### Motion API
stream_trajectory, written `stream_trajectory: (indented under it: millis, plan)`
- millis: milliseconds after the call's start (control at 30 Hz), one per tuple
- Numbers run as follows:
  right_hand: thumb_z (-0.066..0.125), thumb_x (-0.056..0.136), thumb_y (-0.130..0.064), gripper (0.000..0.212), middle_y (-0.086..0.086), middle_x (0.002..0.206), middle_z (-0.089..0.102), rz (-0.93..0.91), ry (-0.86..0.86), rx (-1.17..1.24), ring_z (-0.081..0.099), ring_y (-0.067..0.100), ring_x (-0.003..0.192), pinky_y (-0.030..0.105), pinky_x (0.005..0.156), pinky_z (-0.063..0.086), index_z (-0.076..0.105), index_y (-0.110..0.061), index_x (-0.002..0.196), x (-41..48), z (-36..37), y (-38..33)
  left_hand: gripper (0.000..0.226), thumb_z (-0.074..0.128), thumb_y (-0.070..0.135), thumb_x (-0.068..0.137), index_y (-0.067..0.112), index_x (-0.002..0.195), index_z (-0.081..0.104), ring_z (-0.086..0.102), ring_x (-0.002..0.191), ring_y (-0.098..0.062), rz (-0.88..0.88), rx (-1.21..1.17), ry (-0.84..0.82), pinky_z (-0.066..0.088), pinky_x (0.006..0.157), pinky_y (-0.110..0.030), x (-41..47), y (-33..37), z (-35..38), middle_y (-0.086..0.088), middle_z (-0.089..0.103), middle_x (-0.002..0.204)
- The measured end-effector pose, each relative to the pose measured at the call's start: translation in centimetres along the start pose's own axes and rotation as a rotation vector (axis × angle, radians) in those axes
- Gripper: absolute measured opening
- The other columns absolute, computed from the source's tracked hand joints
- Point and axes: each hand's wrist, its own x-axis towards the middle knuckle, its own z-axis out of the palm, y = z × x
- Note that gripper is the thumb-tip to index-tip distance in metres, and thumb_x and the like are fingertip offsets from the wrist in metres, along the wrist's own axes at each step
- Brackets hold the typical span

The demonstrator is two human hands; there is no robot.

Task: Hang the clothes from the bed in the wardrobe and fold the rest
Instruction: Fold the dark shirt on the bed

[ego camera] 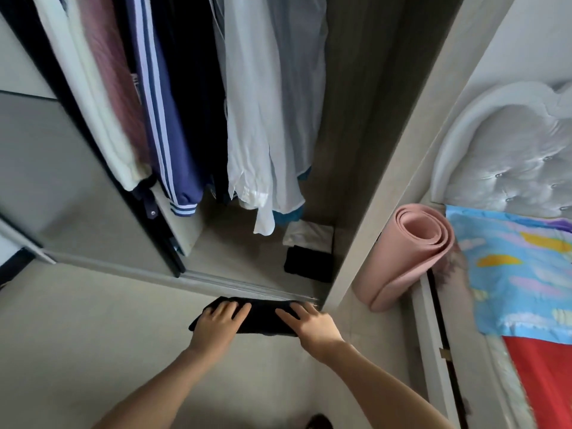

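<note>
- Grey floor (93,335) fronts an open wardrobe (356,150); the bed (541,382) shows at the right edge.
- Clothes (263,119) hang inside, and two folded pieces (309,249) lie on the wardrobe bottom.
- Left hand (221,323) and right hand (309,323) lie on a folded black garment (263,317) at the wardrobe sill, fingers straight and spread.
- Hanging looks largely done, and this piece probably joins the pile next. I cannot tell whether more clothes are left on the bed.

The wardrobe floor (235,255) is open on the left and middle, and the hanging clothes (250,119) stop short of it, so there's room to reach under. 2 folded things, a white pile (309,233) and a black pile (308,264), hog the right corner. The sliding door (62,181) blocks the left and the side panel (387,181) blocks the right, with a rolled pink mat (411,252) just past it.
</note>
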Motion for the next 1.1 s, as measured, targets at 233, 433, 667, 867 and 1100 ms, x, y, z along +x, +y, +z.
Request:
stream_trajectory:
  millis: [233, 433, 667, 867, 1100]
  plan:
    - [0.037, 0.089, 0.0, 0.073, 0.0, 0.151, 0.025, 0.055, -0.07, 0.128, 0.028, 0.02, 0.135, 0.038, 0.093, 0.041, 0.014, -0.034, 0.149, 5.8, 4.5, 5.2, 0.069, 0.082, -0.001, 0.021, 0.015, 0.088, 0.074, 0.063, 0.056, -0.021, 0.001, -0.068, -0.199, 0.05, 0.045, -0.024, 5.8, -1.2, 7.2, -0.003, 0.062, 0.066]
    - [0.038, 0.09, -0.004, 0.071, -0.005, 0.151, 0.026, 0.146, -0.082, 0.228, 0.027, 0.016, 0.137, 0.034, 0.096, 0.041, 0.015, -0.036, 0.148, 15.4, 9.6, 11.3, 0.037, 0.055, 0.006, 0.053, 0.017, 0.081, 0.076, 0.062, 0.051, -0.017, 0.078, -0.045, -0.166, 0.046, 0.039, -0.021, 13.3, -3.8, 16.4, 0.0, 0.061, 0.061]
    - [0.041, 0.086, 0.0, 0.081, 0.0, 0.151, 0.027, 0.201, -0.048, 0.155, 0.038, 0.026, 0.131, 0.037, 0.093, 0.042, 0.006, -0.034, 0.15, 27.5, 19.8, 17.5, 0.04, 0.048, 0.007, 0.052, 0.016, 0.078, 0.076, 0.061, 0.047, -0.02, 0.119, 0.067, -0.097, 0.042, 0.033, -0.019, 20.0, -6.8, 31.6, -0.003, 0.064, 0.061]
    - [0.06, 0.066, -0.017, 0.045, 0.005, 0.104, 0.072, 0.282, 0.483, -0.15, 0.07, 0.019, 0.088, 0.022, 0.063, 0.055, 0.072, -0.022, 0.109, 37.0, 25.5, 25.8, 0.049, 0.037, 0.008, 0.061, 0.009, 0.09, 0.076, 0.071, 0.074, -0.025, 0.154, 0.033, 0.053, 0.052, 0.044, -0.024, 30.2, -7.5, 45.6, -0.011, 0.073, 0.09]
    - [0.032, 0.098, -0.017, 0.048, 0.017, 0.15, 0.026, 0.838, -0.084, -0.081, 0.019, 0.032, 0.14, 0.044, 0.112, 0.016, 0.029, -0.019, 0.146, 39.6, 36.7, 32.5, 0.074, 0.048, 0.037, 0.094, 0.031, 0.15, 0.0, -0.002, 0.145, -0.03, 0.173, -0.073, -0.711, 0.01, 0.114, -0.051, 33.7, -3.4, 61.9, -0.008, -0.007, 0.158]
